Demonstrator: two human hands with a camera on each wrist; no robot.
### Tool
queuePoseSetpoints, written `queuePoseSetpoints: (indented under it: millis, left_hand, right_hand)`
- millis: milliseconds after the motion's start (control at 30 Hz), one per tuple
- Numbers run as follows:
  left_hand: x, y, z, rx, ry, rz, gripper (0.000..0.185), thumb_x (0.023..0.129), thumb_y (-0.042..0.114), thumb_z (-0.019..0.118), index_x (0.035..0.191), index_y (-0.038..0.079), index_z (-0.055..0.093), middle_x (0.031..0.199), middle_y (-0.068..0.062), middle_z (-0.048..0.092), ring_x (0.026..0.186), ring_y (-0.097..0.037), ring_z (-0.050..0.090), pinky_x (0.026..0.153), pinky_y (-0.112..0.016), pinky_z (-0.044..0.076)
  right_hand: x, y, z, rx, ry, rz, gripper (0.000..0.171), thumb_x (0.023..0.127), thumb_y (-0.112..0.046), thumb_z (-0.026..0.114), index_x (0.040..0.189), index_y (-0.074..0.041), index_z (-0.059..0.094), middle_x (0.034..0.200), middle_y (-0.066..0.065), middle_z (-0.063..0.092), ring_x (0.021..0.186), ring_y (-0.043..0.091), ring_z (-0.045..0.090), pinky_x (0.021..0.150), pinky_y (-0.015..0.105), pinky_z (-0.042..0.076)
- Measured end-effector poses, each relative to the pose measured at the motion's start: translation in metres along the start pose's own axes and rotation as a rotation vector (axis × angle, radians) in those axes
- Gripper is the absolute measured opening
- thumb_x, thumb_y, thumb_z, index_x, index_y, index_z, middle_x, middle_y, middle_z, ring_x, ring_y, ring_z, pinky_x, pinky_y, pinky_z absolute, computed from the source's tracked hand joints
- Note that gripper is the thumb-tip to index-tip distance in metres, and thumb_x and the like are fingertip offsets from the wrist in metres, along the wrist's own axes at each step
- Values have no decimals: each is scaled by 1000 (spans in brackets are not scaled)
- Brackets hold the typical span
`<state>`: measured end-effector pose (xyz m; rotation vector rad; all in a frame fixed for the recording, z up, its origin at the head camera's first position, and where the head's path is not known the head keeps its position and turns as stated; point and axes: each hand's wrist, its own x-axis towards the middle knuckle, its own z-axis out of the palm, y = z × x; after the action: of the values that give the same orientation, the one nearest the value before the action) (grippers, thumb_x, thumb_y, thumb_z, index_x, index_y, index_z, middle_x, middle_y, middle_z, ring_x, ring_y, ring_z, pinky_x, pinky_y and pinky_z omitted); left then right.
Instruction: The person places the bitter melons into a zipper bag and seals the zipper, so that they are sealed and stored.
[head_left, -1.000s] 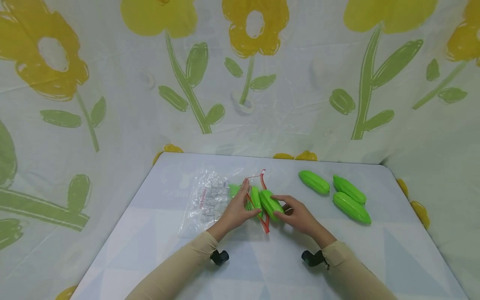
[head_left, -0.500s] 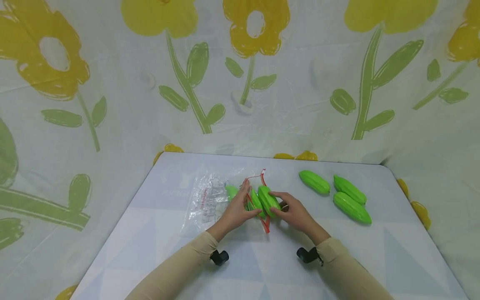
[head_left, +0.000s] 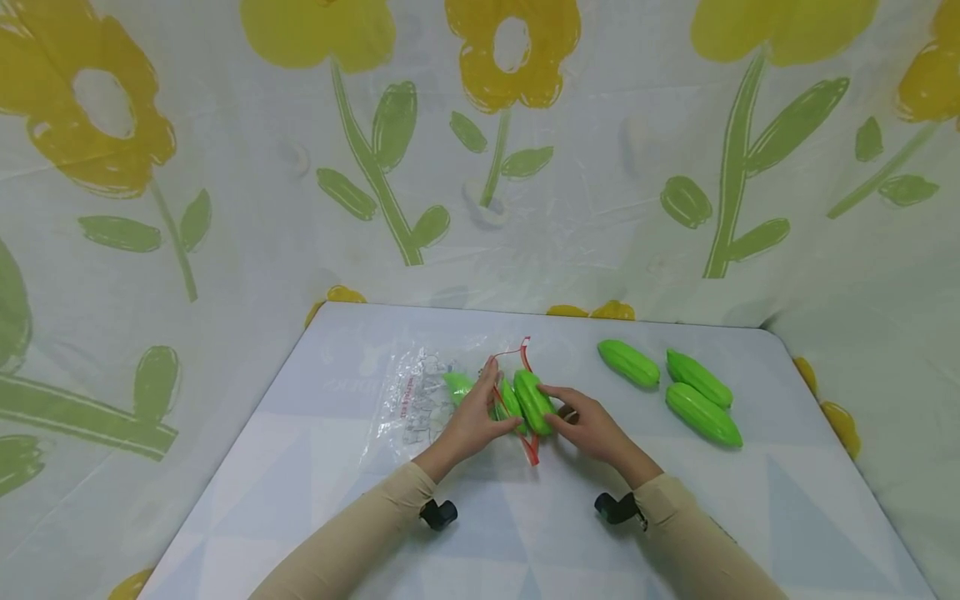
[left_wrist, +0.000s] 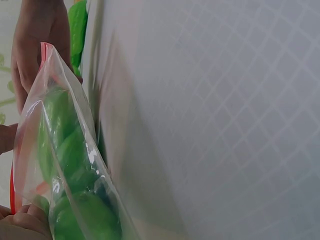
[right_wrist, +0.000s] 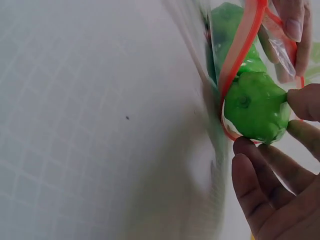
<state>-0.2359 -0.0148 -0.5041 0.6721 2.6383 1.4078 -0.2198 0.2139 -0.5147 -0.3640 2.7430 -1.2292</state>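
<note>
A clear zip bag (head_left: 390, 433) with a red zip edge lies on the table, its mouth facing right. Several green ridged gourds are inside; one gourd (head_left: 456, 385) shows left of my left hand (head_left: 471, 421). That hand holds the bag's mouth apart, thumb and fingers at the red edge. My right hand (head_left: 596, 427) grips another green gourd (head_left: 534, 404) by its near end, thumb on one side and fingers on the other. In the right wrist view this gourd (right_wrist: 256, 107) sits within the red-rimmed mouth, pressed up against the gourds behind it.
To the right, three more green gourds lie loose: one gourd (head_left: 628, 363) at the back, a second gourd (head_left: 699, 379) and a third gourd (head_left: 703, 415) side by side. A flower-printed curtain (head_left: 570, 233) hangs behind the pale table (head_left: 600, 550).
My right hand has moved slightly left, pushing its gourd further into the bag's mouth. The gourds inside have shifted left too. My left hand stays where it was.
</note>
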Motion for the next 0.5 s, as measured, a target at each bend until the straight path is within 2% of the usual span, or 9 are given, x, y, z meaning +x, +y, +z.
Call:
queuePoseSetpoints:
  millis: [167,367,500]
  left_hand:
    - [1,0,0,-3,-1,18,100,79,29,74,150,11,5,156,-7,3,138,-18,21,99,-29,41]
    - [1,-1,2,-65,-16,9,101,80,27,74,150,14,3,156,2,-3,137,-15,24,98,-26,40]
    - [2,-2,3,-68,-22,4,101,80,28,74,150,12,2,156,0,-3,137,-15,24,99,-25,40]
  right_hand:
    - [2,0,2,11,-8,12,51,87,-38,63,135,-37,46,128,-6,53,86,10,57,70,26,50]
    - [3,-3,7,29,-26,-10,49,87,-37,64,133,-28,51,127,-6,55,86,9,58,71,27,50]
    - [1,-4,13,21,-40,-27,49,87,-36,63,133,-22,51,126,-5,56,87,9,58,71,26,50]
